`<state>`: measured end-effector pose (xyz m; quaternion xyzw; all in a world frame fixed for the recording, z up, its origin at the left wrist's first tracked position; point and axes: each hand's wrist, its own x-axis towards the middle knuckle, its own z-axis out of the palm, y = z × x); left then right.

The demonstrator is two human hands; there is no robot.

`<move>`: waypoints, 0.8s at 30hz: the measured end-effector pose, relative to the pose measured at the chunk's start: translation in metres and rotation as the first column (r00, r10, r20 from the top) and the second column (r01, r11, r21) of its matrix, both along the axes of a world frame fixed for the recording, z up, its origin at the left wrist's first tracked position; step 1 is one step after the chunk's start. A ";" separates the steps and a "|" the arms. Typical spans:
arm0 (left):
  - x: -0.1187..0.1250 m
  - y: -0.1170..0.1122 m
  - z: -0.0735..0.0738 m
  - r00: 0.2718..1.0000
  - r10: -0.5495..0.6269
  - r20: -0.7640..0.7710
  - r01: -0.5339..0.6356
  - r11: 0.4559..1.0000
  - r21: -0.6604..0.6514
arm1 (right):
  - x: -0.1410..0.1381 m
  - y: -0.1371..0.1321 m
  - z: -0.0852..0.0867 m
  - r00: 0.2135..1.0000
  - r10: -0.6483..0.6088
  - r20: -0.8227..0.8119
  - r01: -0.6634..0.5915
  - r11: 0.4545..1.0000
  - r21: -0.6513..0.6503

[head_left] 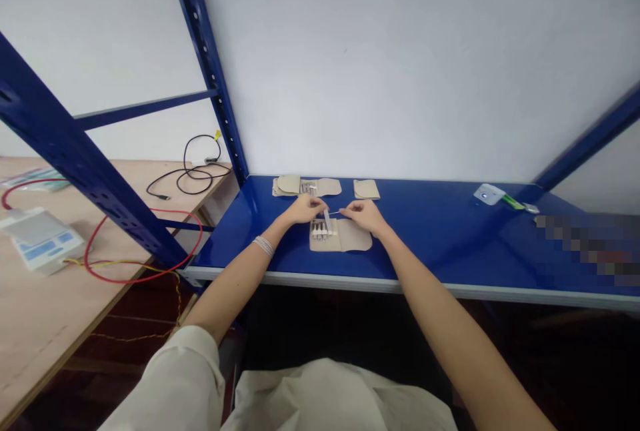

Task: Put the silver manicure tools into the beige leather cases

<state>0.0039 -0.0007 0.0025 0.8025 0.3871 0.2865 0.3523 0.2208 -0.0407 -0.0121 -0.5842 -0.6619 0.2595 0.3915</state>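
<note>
An open beige pouch (350, 239) lies on the blue shelf (440, 244) in front of me, with several small metal tools tucked in its left side. My left hand (306, 208) is closed in a pinch just above the pouch. My right hand (365, 214) is also pinched; between the two hands runs a thin pale tool (327, 219). A second open pouch (306, 186) with tools and a smaller closed beige pouch (367, 189) lie further back.
A white device (488, 194) with a green item sits at the shelf's back right. Blue rack posts (210, 64) frame the shelf. To the left, a wooden table (45, 311) carries a scale (40, 239), red and black cables.
</note>
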 end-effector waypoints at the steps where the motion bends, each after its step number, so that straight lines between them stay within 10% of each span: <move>1: 0.000 0.000 0.000 1.000 -0.001 0.000 0.001 1.000 0.000 | 0.000 0.000 0.000 1.000 0.002 0.001 -0.002 1.000 -0.006; 24: 0.000 0.003 -0.003 1.000 -0.002 0.001 0.002 0.999 -0.032 | 0.001 -0.007 0.009 0.993 0.115 -0.038 -0.119 0.985 -0.123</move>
